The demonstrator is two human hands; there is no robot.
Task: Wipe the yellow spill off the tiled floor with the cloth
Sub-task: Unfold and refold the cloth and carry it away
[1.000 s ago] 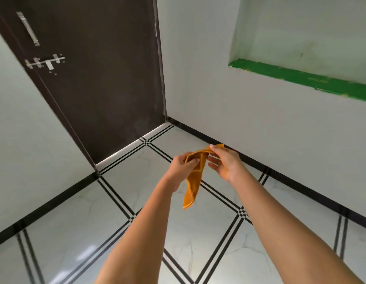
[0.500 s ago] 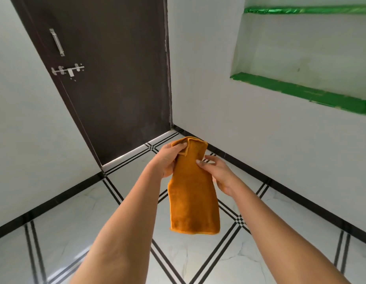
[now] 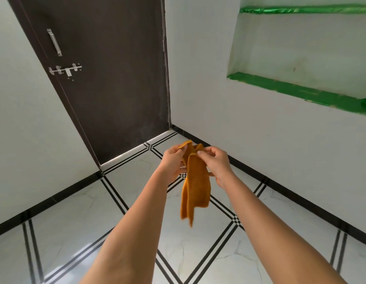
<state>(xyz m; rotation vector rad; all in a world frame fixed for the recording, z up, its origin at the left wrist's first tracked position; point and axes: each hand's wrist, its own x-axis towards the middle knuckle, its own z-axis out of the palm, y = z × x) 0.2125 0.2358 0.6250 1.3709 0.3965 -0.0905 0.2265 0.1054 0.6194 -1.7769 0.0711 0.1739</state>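
An orange-yellow cloth (image 3: 195, 187) hangs folded lengthwise in front of me, above the tiled floor (image 3: 198, 253). My left hand (image 3: 172, 162) pinches its top left corner. My right hand (image 3: 216, 163) pinches the top edge just to the right. Both hands are close together at chest height. I see no yellow spill on the visible white marble tiles with black line borders.
A dark brown door (image 3: 108, 78) with a metal handle (image 3: 54, 42) and a latch (image 3: 65, 69) stands shut in the corner ahead. White walls with a black skirting meet there. A wall niche with green shelves (image 3: 301, 91) is at the upper right.
The cloth, spread flat half a second ago, now hangs bunched and narrower. My hands have come closer together at its top. My view has shifted slightly.
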